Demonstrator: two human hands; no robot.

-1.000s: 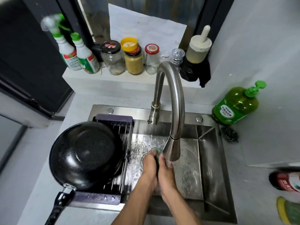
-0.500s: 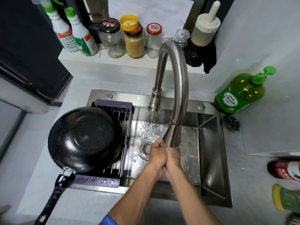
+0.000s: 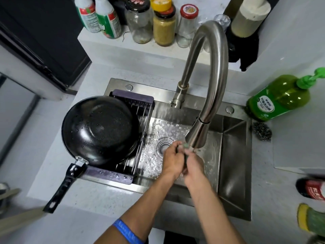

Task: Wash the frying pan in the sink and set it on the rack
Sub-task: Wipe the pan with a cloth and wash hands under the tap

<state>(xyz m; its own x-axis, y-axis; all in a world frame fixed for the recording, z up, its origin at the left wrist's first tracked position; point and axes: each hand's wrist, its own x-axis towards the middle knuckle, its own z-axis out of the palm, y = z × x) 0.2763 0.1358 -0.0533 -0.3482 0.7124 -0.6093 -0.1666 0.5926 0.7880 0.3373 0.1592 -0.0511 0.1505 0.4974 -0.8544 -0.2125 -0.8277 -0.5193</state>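
Frying pan (image 3: 100, 129) on rack (image 3: 135, 134), left of hands' (image 3: 184, 162) grip, pinching green scrubber (image 3: 185, 147).

Frying pan (image 3: 100, 129): black, upside down on the rack, beaded with water; handle (image 3: 61, 189) sticks out over the bench edge toward the viewer.
Rack (image 3: 139, 110): purple-ended wire rack spanning the left part of the sink.
Sink (image 3: 233, 155): stainless steel, wet, drain (image 3: 164, 144) just beside the hands.
Faucet (image 3: 209, 67): tall curved neck, spray head above the hands.
Left hand (image 3: 173, 161): under the spray head, pressed against the right, fingers curled round a small dark-green item (image 3: 184, 147), too hidden to identify.
Right hand (image 3: 194, 167): fingers curled on the same item.
Wristband (image 3: 128, 232): blue, on the left forearm.
Soap bottle (image 3: 277, 99): green pump bottle, lying tilted on the bench to the right of the sink.
Steel scourer (image 3: 262, 132): on the bench, just beside the soap bottle.
Ledge (image 3: 105, 48): carries spray bottles (image 3: 100, 16) and jars (image 3: 163, 23).
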